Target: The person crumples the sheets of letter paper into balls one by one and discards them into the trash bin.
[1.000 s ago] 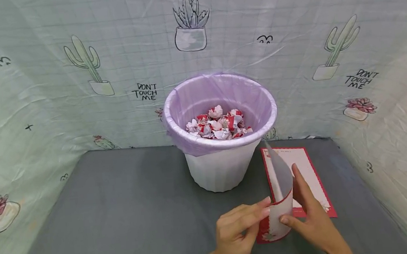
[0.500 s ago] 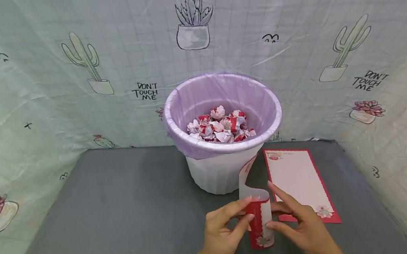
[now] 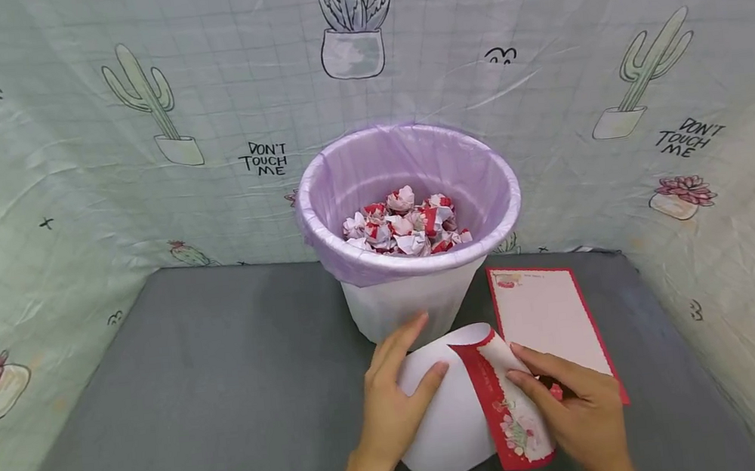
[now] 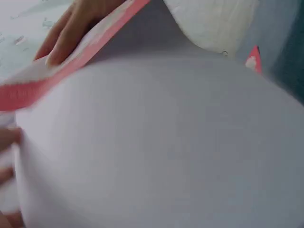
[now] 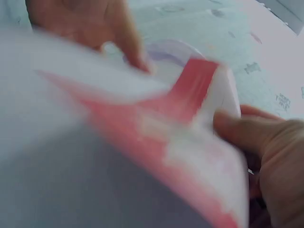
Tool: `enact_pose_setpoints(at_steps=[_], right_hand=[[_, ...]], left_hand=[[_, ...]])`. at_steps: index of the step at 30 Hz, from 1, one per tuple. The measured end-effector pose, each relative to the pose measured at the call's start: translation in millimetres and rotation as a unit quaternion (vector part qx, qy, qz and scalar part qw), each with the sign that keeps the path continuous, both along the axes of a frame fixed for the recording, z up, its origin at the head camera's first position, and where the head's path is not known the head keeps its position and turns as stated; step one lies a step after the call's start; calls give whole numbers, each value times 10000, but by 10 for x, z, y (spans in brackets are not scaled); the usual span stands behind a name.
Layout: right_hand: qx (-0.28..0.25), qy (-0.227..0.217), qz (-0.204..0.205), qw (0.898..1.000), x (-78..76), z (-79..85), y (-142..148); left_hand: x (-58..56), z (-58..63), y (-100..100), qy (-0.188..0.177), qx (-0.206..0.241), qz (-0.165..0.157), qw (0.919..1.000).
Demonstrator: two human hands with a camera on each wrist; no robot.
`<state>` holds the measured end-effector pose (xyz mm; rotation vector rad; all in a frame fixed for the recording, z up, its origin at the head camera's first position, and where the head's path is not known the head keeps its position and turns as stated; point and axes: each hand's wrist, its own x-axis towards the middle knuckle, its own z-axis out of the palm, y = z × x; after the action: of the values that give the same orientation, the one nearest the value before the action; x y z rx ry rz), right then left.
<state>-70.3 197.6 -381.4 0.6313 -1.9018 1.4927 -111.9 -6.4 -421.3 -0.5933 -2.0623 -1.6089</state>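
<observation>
Both hands hold a sheet of letter paper (image 3: 448, 414) in front of the bin, its plain white back facing up. Its right side curls over to the front, showing a red border and a flower print (image 3: 521, 430). My left hand (image 3: 389, 409) holds the left edge, thumb on the white face and fingers behind. At the curled side, my right hand (image 3: 580, 398) pinches the paper between thumb and fingers. White paper fills most of the left wrist view, with the right-hand fingers (image 4: 64, 38) on the red-edged fold. In the right wrist view the right thumb (image 5: 232, 130) presses the printed side.
A white bin (image 3: 384, 307) with a lilac liner (image 3: 339, 262) stands behind the hands, holding several crumpled red-and-white paper balls (image 3: 404, 225). Another red-bordered letter sheet (image 3: 548, 310) lies flat at right on the grey table (image 3: 248, 384). Printed cloth (image 3: 212, 77) walls the back and sides.
The sheet has gone from an upright curl to a tilted, opened-out position with its white back up. My left hand has shifted from the printed edge to the sheet's left side, fingers spread.
</observation>
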Motion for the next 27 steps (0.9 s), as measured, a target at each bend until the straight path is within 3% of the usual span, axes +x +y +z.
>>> enact_pose_setpoints(at_steps=[2, 5, 7, 9, 11, 12, 14, 16, 18, 21, 27], right_hand=[[49, 481, -266, 9985, -45, -2, -25], [186, 1010, -744, 9919, -96, -3, -61], [175, 1205, -1031, 9872, -112, -8, -93], [34, 1376, -1199, 9832, -119, -19, -140], [-124, 1487, -1269, 9806, -123, -30, -198], [-174, 1521, -1260, 9801, -123, -38, -232], [-240, 1562, -1148, 9807, -134, -55, -292], [-133, 1526, -1049, 9826, -144, -84, -344], [-9, 1491, -940, 9843, -159, -129, -379], [132, 1400, -887, 9861, -170, -200, -392], [57, 1237, -805, 9890, -131, -259, -367]], left_hand=[[14, -35, 8, -507, -378, 399, 9972], [28, -61, 23, -1041, -411, 550, 9922], [37, -48, 28, -1263, -114, 376, 9912], [50, -16, 33, -1657, 485, -134, 9849], [72, 26, 41, -2135, 1228, -803, 9659], [85, 46, 45, -2406, 1631, -1158, 9498], [110, 83, 61, -2849, 2471, -1908, 9063], [131, 114, 76, -3017, 3154, -2524, 8636], [143, 134, 82, -2989, 3638, -2934, 8320], [139, 148, 72, -2712, 4068, -3258, 8092], [165, 148, 29, -2599, 4211, -3393, 8000]])
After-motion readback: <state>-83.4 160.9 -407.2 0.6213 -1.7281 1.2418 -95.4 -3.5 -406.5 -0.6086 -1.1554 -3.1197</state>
